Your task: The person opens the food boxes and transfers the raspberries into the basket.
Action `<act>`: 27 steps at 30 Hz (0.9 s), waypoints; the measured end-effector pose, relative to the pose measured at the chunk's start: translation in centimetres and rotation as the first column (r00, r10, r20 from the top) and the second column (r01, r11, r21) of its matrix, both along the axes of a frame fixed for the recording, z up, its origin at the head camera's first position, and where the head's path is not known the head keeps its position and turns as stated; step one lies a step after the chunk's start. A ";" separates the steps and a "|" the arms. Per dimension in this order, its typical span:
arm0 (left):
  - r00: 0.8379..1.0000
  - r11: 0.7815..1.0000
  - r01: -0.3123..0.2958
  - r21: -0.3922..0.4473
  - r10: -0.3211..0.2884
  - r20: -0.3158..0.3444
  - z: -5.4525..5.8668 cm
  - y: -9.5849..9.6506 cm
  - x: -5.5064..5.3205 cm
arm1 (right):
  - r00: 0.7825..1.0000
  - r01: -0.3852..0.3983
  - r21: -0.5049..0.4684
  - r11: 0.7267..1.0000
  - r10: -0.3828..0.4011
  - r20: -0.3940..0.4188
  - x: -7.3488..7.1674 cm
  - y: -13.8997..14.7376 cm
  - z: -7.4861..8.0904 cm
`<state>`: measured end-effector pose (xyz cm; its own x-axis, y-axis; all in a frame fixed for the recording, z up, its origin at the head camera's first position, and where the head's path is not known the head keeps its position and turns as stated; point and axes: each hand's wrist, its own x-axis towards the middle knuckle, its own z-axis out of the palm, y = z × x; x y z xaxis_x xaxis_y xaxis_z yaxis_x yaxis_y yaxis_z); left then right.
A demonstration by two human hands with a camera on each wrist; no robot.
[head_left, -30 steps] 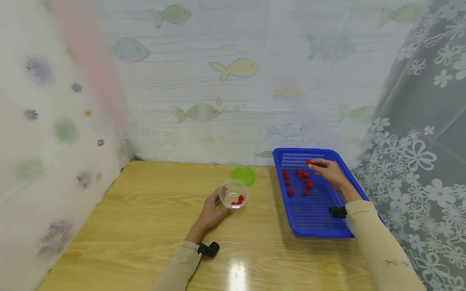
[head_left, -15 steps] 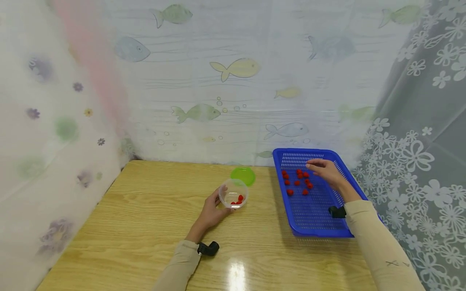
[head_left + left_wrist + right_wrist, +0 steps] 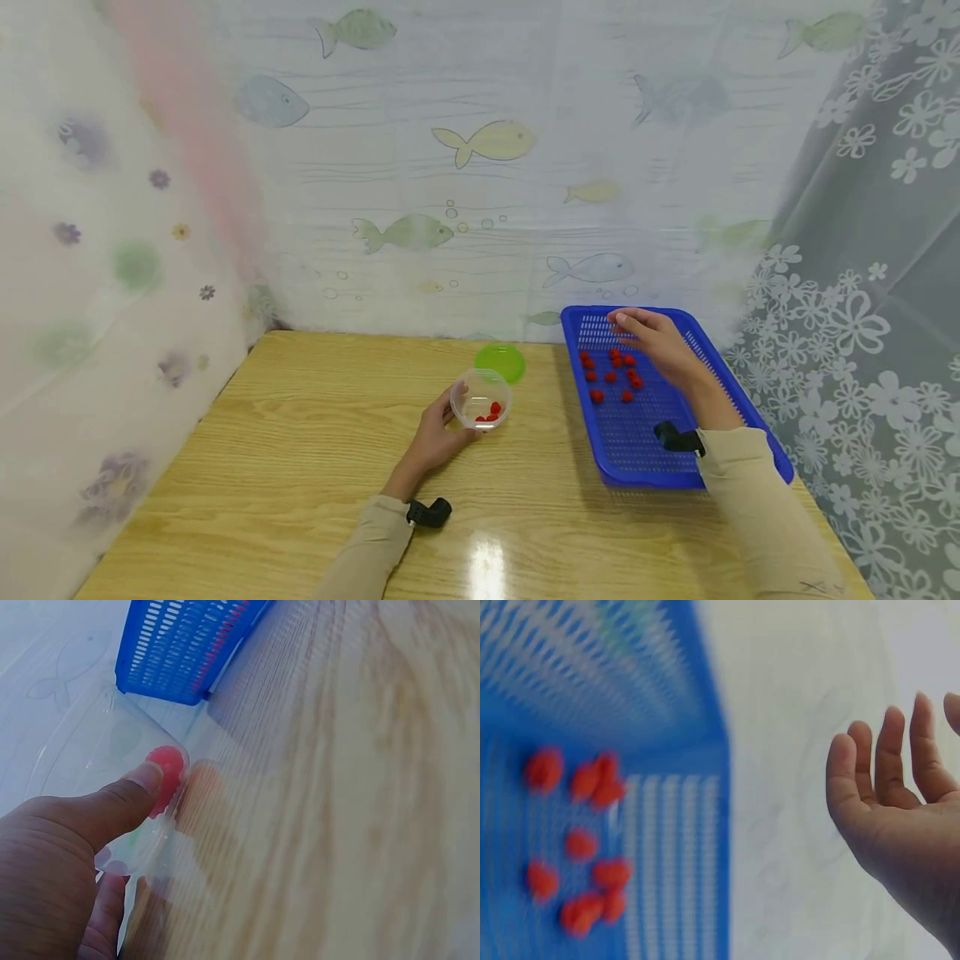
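Observation:
My left hand (image 3: 435, 435) grips a clear round plastic tub (image 3: 465, 392) above the wooden table, thumb on one side and fingers round the other. A few red raspberries (image 3: 496, 408) lie inside it; one raspberry (image 3: 169, 772) shows by the thumb through the wall in the left wrist view. To the right, my right hand (image 3: 660, 343) hovers over the far part of a blue plastic basket (image 3: 637, 454), holding nothing. Its fingers (image 3: 890, 761) are loosely bent and spread in the right wrist view. Several more raspberries (image 3: 581, 844) are scattered on the basket floor.
A green round lid (image 3: 504, 362) lies on the wooden table (image 3: 300, 450) just behind the tub. Fish-printed curtain (image 3: 480, 208) closes off the back edge, with a flowered curtain (image 3: 862, 400) close beyond the basket's right side.
A raspberry pinched in my right hand has dropped into the basket among the others. That hand has then shifted left and slightly farther back. My left hand and the tub stay put.

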<state>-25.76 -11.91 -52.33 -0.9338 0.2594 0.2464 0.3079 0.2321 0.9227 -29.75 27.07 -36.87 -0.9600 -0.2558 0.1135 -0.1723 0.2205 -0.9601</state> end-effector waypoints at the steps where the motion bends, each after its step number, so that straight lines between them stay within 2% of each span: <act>1: 1.000 1.000 0.000 0.005 0.000 0.003 -0.1 0.0 0.0 | 1.000 -0.005 -0.018 1.000 0.005 -0.009 0.4 -0.6 0.4; 6: 1.000 1.000 -0.006 0.010 0.006 -0.006 0.2 0.3 0.2 | 0.999 -0.025 -0.061 0.998 0.022 -0.045 2.1 -3.8 1.7; 9: 1.000 1.000 -0.012 0.010 0.012 -0.008 0.2 0.4 0.1 | 0.997 -0.023 -0.046 0.999 0.020 -0.068 3.0 -5.8 1.7; 11: 1.000 1.000 -0.010 0.010 0.010 -0.008 -0.1 0.3 -0.1 | 0.997 -0.022 -0.023 0.999 0.020 -0.076 3.6 -7.0 1.5; 19: 0.999 0.999 -0.014 0.052 0.016 -0.031 -0.1 0.5 -0.1 | 0.995 -0.050 0.033 0.998 0.052 -0.090 5.5 -12.2 -0.7; 27: 1.000 1.000 0.003 0.018 -0.002 -0.026 0.0 0.3 -0.1 | 0.987 0.048 0.107 0.993 -0.031 -0.155 5.9 -16.4 -4.3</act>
<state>-25.85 -11.59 -52.38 -0.9263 0.2569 0.2755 0.3326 0.2143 0.9184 -23.81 10.67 -41.12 -0.9431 -0.2370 0.2333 -0.3044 0.3329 -0.8925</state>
